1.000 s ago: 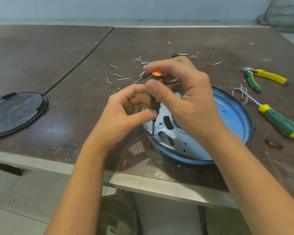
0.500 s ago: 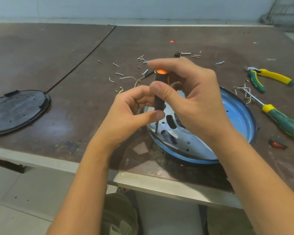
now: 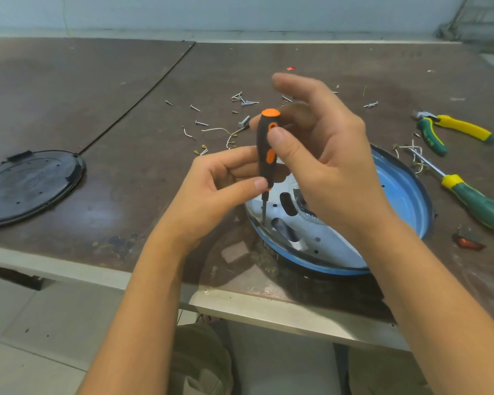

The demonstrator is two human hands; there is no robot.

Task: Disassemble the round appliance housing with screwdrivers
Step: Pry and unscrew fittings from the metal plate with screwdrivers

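Round housing (image 3: pixel 405 201) lower right; screwdriver (image 3: pixel 264 146) upright on rim; left hand (image 3: pixel 211 195) fingers pinched handle low, right hand (image 3: pixel 331 172) fingers pinched higher.

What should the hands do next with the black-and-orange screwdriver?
Probably lower the lifted index finger of the right hand onto the black-and-orange screwdriver and turn: the left hand pinches the handle's base, and the tip stands at the blue round metal housing rim.

One black-orange screwdriver (image 3: pixel 265 122), one green-yellow screwdriver (image 3: pixel 474 201), one pair of pliers (image 3: pixel 451 128), one housing (image 3: pixel 405 195), one cover (image 3: pixel 29 183).
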